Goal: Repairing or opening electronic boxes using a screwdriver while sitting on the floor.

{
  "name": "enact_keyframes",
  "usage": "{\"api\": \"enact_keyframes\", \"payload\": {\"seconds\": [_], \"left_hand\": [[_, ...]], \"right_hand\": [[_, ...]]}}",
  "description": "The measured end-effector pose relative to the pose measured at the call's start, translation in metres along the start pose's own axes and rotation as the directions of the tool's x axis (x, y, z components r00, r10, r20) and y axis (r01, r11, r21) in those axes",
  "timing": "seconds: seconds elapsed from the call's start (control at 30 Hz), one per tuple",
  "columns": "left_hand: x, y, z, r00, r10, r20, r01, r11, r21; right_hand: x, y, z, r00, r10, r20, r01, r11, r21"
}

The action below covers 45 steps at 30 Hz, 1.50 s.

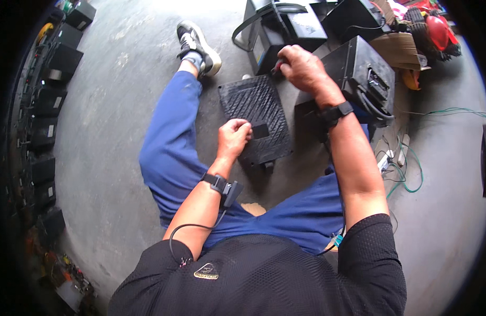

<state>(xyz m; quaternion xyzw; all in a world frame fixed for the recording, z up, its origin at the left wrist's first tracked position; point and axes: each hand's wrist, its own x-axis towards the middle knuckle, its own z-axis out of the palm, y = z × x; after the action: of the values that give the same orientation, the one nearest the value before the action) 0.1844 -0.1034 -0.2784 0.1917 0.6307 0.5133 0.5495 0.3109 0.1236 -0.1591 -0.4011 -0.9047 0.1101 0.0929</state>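
A black ribbed rectangular case lies on the floor between my legs, with a small dark rectangle on its top. My left hand rests at that case's left side near this rectangle, fingers curled and pinched; what they hold, if anything, is hidden. Above the case's upper right corner, my right hand is closed around a red-and-black hand tool, mostly hidden by the fingers. Beside that hand stands a black box with cables coiled on its side.
More black boxes stand at the top, several along the left edge. A red rounded object and cardboard lie at top right, a white power strip with green wires at right. My shoe is at upper left.
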Motion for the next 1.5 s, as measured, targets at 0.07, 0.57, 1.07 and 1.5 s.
{"api": "enact_keyframes", "payload": {"seconds": [0.07,0.57,1.07,1.5], "left_hand": [[-0.011,-0.002,0.001,0.999,0.039,0.014,-0.04,0.995,0.095],[-0.097,-0.049,0.03,0.84,-0.391,0.376,0.365,0.92,0.141],[-0.104,-0.036,-0.008,0.88,-0.455,0.134,0.404,0.867,0.291],[-0.118,-0.029,-0.01,0.803,-0.584,0.115,0.523,0.784,0.335]], "right_hand": [[0.005,-0.019,-0.016,0.972,0.169,0.162,-0.157,0.984,-0.082],[-0.003,0.013,0.018,0.995,-0.092,-0.039,0.097,0.978,0.187],[-0.056,0.011,-0.005,0.993,0.099,0.057,-0.099,0.995,0.003],[-0.073,-0.015,0.0,0.996,-0.08,-0.048,0.088,0.98,0.179]]}}
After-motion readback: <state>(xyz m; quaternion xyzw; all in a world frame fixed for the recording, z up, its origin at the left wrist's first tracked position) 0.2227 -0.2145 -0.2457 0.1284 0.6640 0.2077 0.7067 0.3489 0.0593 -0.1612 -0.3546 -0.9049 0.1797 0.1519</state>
